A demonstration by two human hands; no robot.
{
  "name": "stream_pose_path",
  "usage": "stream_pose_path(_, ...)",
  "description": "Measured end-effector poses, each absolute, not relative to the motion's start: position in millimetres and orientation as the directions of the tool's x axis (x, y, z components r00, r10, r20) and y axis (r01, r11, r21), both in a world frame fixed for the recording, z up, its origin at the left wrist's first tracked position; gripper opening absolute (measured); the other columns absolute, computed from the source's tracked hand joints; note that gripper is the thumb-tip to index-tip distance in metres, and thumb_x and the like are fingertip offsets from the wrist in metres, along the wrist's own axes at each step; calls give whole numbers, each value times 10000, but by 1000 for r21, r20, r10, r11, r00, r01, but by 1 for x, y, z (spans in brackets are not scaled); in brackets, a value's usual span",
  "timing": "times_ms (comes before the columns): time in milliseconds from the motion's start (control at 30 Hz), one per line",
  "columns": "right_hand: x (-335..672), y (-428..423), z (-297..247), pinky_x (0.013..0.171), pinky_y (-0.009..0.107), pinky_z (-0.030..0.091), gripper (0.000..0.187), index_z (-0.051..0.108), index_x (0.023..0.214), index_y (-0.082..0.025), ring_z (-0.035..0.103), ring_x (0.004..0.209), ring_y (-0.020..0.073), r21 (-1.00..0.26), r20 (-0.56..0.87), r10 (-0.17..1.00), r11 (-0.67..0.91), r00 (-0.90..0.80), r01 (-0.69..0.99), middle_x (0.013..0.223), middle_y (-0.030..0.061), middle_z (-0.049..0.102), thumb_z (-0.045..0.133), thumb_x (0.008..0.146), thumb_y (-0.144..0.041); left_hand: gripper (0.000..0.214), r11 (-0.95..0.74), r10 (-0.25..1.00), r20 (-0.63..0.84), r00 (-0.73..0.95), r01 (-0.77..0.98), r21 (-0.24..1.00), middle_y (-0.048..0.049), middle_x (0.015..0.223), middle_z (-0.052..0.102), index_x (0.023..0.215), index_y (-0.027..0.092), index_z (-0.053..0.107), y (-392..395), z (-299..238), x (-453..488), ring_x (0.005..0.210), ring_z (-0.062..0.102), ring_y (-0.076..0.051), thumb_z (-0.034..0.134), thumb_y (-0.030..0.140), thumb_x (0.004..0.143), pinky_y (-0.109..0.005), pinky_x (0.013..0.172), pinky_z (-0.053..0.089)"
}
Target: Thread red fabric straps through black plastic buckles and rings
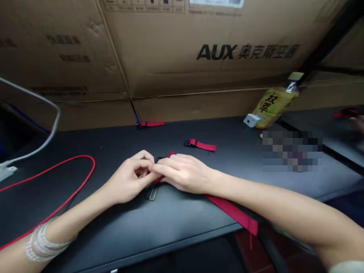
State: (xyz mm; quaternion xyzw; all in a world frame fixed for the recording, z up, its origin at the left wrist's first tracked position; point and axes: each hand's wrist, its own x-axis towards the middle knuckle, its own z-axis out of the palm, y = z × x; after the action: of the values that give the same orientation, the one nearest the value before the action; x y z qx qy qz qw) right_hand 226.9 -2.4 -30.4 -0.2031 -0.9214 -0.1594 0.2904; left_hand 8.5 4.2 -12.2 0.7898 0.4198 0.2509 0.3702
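My left hand [132, 178] and my right hand [186, 173] meet over the black table, fingertips pinched together. Between them shows a bit of red webbing with a dark piece, mostly hidden by the fingers. A long red strap [231, 213] runs out from under my right hand and forearm to the table's front edge, its frayed end hanging over. Just below the fingertips lies a dark slide buckle [152, 194]. Beyond my right hand is a short red strap with a black buckle [202, 145]. A similar short strap [155, 124] lies at the back against the box.
A large cardboard box [176, 68] stands along the back. A yellow drink bottle [274, 106] leans at the back right, with a small white device [251, 120] in front. A red cord [92, 163] and a white cable [57, 117] lie left. Part of another person's hand [358, 123] shows far right.
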Motion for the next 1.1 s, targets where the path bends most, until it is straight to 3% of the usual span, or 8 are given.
stream_pose_path(167, 228, -1, -28, 740, 285, 496, 288, 594, 1259, -146, 622, 823, 138, 196, 615, 278, 853, -738, 484, 1055, 22, 725, 500, 1013, -262, 444, -380, 867, 126, 482, 475, 793, -40, 836, 554, 658, 162, 707, 4, -13, 10, 669, 529, -110, 685, 571, 830, -214, 556, 422)
stream_pose_path(400, 228, 1, -33, 766, 287, 485, 390, 575, 1311, -136, 629, 861, 138, 203, 555, 311, 849, -772, 488, 1083, 72, 716, 456, 1037, -387, 506, -386, 891, 165, 422, 514, 766, -34, 786, 554, 583, 146, 635, 4, -18, 11, 623, 503, -92, 693, 592, 815, -211, 545, 404)
stream_pose_path(567, 227, 1, -32, 812, 282, 508, 391, 617, 1198, -127, 656, 914, 144, 108, 576, 371, 848, -728, 518, 1114, 83, 715, 429, 1041, -432, 359, -382, 909, 220, 355, 492, 783, -20, 855, 603, 869, 164, 641, 2, -17, 13, 618, 545, -91, 734, 501, 793, -217, 568, 472)
stream_pose_path(633, 226, 0, -31, 809, 281, 516, 389, 620, 1173, -124, 665, 911, 147, 52, 572, 406, 849, -713, 525, 1071, 85, 718, 433, 1039, -439, 385, -387, 899, 206, 386, 484, 785, -23, 880, 628, 993, 170, 641, 1, -16, 13, 639, 568, -102, 725, 497, 809, -225, 586, 490)
stream_pose_path(800, 228, 1, -34, 822, 282, 535, 417, 611, 1262, -120, 691, 931, 154, -77, 569, 505, 819, -650, 569, 1035, 97, 730, 415, 1048, -420, 427, -400, 883, 178, 433, 499, 769, 31, 692, 554, 1086, 170, 644, 0, -15, 10, 628, 544, -115, 705, 508, 832, -228, 614, 491)
stream_pose_path(900, 228, 1, -34, 824, 280, 541, 465, 643, 1256, -130, 702, 935, 161, -179, 569, 559, 800, -603, 573, 1046, 98, 742, 467, 1016, -488, 534, -411, 874, 173, 454, 499, 763, 30, 718, 576, 1123, 184, 645, 2, -17, 8, 645, 550, -122, 791, 539, 751, -234, 621, 492)
stream_pose_path(1000, 227, 1, -32, 759, 218, 519, 447, 693, 1173, -138, 684, 830, 115, -372, 598, 608, 788, -522, 491, 983, 63, 751, 624, 926, -505, 610, -400, 873, 161, 459, 489, 775, -1, 803, 643, 1118, 187, 658, 3, -19, 7, 696, 585, -139, 864, 543, 667, -242, 635, 508)
stream_pose_path(1100, 225, 1, -29, 664, 163, 469, 363, 724, 1051, -141, 605, 666, 47, -600, 561, 700, 711, -442, 367, 866, 10, 735, 776, 821, -417, 535, -394, 878, 175, 445, 467, 791, -21, 848, 669, 1059, 179, 680, 3, -21, 8, 704, 594, -133, 847, 538, 700, -240, 648, 522)
